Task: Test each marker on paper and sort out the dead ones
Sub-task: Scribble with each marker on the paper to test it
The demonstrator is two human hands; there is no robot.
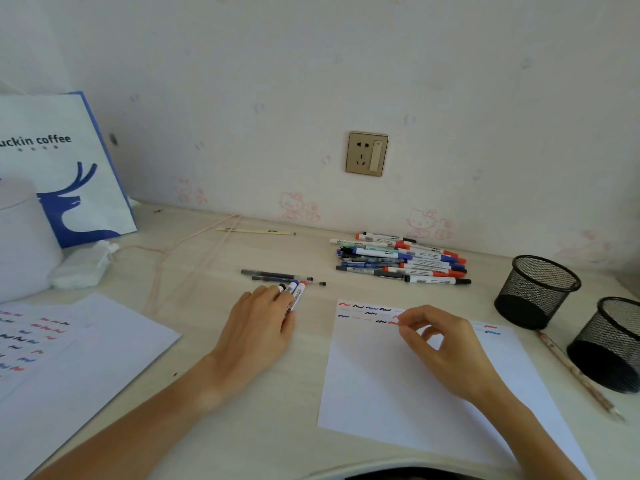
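A white test sheet (391, 379) lies in front of me with short red, blue and black scribbles along its top edge. My right hand (440, 341) hovers over that top edge, fingers loosely curled, thumb and forefinger near a red scribble, with no marker visible in it. My left hand (258, 327) rests palm down on the desk, its fingers laid over three markers (295, 295) with black, blue and red caps pointing away from me. A pile of several markers (398, 261) sits behind the sheet. Two thin dark pens (277, 275) lie just beyond my left hand.
Two black mesh cups (536, 292) (609, 344) stand at the right, a pencil (581, 375) beside them. Scribbled sheets (69, 358) lie at the left. A paper bag (62, 161), white container (20, 237), tissue (83, 265) and cord (194, 251) occupy the back left.
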